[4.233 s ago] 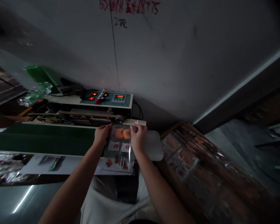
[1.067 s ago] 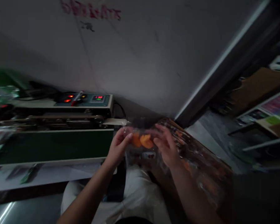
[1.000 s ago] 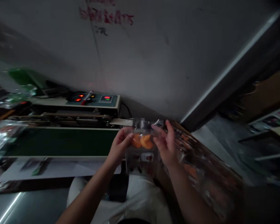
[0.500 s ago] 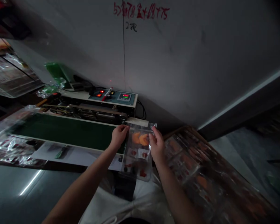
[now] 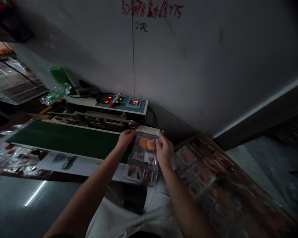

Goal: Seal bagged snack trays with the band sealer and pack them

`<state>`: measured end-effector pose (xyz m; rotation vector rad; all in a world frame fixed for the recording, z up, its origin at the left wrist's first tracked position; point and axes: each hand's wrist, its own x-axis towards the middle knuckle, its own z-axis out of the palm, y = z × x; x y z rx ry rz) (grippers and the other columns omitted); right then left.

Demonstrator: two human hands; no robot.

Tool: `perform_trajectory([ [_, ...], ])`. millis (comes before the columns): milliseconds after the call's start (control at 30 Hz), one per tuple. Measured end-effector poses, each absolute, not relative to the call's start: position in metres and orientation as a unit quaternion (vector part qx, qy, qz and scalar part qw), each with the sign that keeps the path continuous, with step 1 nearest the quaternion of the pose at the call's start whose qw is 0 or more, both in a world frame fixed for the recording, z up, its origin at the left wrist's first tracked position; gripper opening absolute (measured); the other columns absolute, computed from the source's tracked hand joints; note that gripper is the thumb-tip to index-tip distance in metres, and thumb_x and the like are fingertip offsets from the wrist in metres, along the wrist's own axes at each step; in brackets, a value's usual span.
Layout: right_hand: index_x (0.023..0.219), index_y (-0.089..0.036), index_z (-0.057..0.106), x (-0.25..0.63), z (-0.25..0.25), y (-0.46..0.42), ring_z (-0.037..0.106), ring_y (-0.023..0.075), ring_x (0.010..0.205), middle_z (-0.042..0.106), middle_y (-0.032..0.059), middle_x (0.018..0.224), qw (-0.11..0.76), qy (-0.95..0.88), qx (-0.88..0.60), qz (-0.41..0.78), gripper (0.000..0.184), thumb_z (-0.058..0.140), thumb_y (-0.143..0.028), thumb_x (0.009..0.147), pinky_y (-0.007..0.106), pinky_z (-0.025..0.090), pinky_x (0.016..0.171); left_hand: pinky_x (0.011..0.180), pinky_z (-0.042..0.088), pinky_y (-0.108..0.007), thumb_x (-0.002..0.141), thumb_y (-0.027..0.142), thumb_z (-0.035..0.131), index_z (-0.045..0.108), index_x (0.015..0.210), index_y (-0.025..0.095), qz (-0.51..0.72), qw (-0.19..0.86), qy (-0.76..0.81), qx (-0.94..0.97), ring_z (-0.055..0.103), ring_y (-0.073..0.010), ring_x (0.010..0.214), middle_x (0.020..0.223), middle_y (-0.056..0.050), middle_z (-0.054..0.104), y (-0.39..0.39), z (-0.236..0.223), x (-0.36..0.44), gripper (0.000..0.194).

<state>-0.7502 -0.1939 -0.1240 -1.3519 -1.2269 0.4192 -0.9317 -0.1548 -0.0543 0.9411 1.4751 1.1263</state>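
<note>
Head view: the left hand (image 5: 125,138) and right hand (image 5: 164,153), apart, clamp opposite top edges of a clear plastic tray (image 5: 141,168) of orange pieces, held just beside a band sealer's green conveyor (image 5: 64,131), below its lit control panel (image 5: 121,103).

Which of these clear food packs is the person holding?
The clear blister pack between the left hand and right hand, with orange pieces at its top end; the packs piled to the right lie untouched by either hand.
</note>
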Motion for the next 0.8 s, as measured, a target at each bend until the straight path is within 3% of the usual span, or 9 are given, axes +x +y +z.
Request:
perform_trajectory([
  [467, 0.121, -0.015, 0.068, -0.786, -0.117, -0.181, 0.061, 0.0247, 0.100, 0.059, 0.0148, 0.112, 0.592, -0.498, -0.610, 0.170, 0.036, 0.055, -0.030, 0.091, 0.041, 0.052, 0.093, 0.045, 0.024, -0.024, 0.057, 0.047, 0.070, 0.064, 0.065, 0.016, 0.479, 0.433, 0.660, 0.384, 0.037, -0.0103, 0.044, 0.050, 0.004, 0.047, -0.151, -0.055, -0.950, 0.032],
  [800, 0.119, -0.013, 0.066, -0.830, -0.110, -0.170, 0.059, 0.0272, 0.106, 0.057, 0.0157, 0.112, 0.606, -0.489, -0.597, 0.195, 0.032, 0.060, -0.019, 0.089, 0.046, 0.050, 0.101, 0.052, 0.031, -0.027, 0.062, 0.044, 0.070, 0.068, 0.071, 0.017, 0.452, 0.336, 0.733, 0.382, 0.046, -0.0155, 0.054, 0.055, 0.002, 0.055, -0.149, -0.046, -0.986, 0.029],
])
